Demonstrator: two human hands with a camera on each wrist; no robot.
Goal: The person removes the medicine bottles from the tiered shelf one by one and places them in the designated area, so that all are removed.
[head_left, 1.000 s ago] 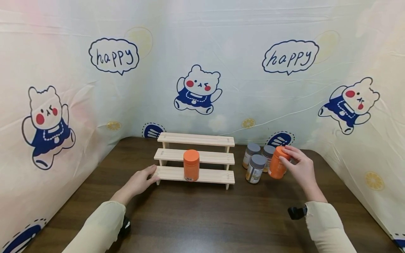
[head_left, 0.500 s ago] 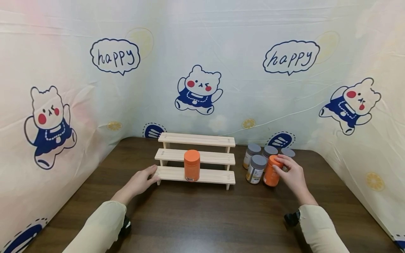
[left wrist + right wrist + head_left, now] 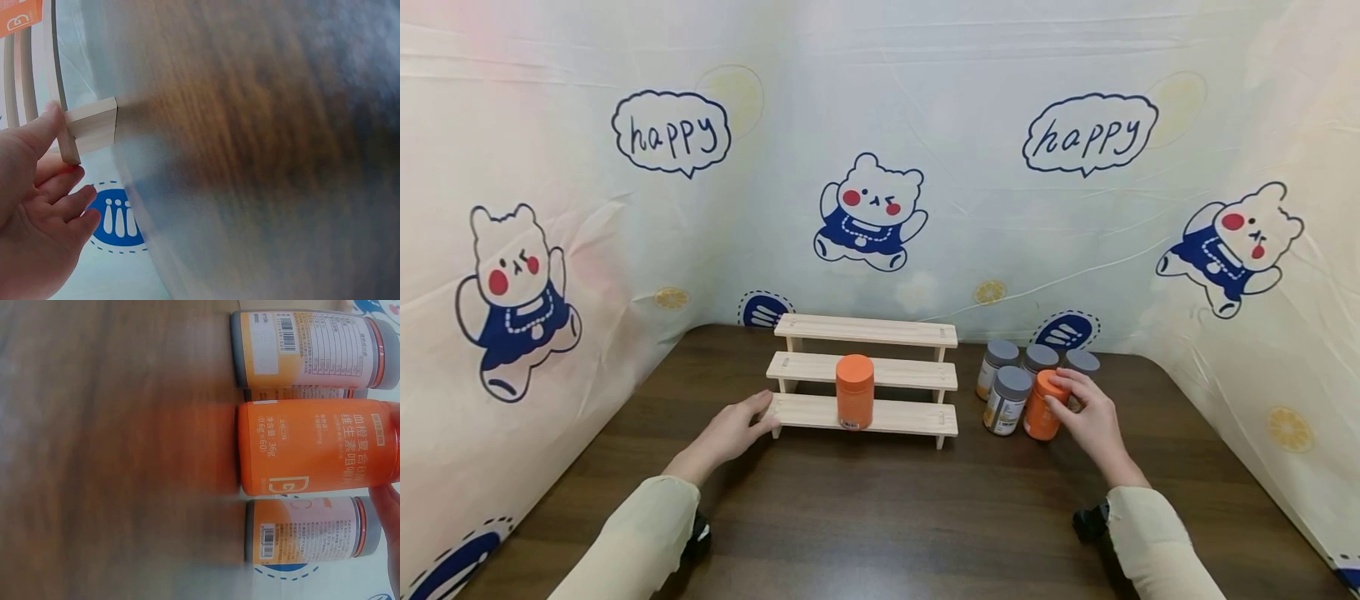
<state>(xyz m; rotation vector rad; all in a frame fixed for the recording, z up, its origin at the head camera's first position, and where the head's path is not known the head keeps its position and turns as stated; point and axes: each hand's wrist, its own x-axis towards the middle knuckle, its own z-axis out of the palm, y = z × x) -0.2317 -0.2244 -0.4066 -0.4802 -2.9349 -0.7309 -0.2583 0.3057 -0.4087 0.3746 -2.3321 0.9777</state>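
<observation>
My right hand (image 3: 1093,425) holds an orange pill bottle (image 3: 1042,410) by its lid end, thumb on one side and fingers on the other. In the right wrist view this orange bottle, printed with white lettering, stands upright among grey-lidded bottles. A three-step wooden display riser (image 3: 805,408) stands left of them, with another orange bottle (image 3: 854,396) upright on its lowest step. My left hand (image 3: 730,429) pinches the left end of that lowest step; the left wrist view shows the thumb (image 3: 47,128) on one face of the board and fingers on the other.
Several grey-lidded bottles with white and orange labels cluster around the held one, including a front one (image 3: 1006,402) just left of it and a partly hidden one (image 3: 1081,363) behind my fingers. Behind the brown table (image 3: 880,517) hangs a printed cloth (image 3: 970,233).
My right hand has brought the orange bottle left and toward me, down to the table in front of the grey-lidded bottles, and has barely moved since. The left hand stays at the riser.
</observation>
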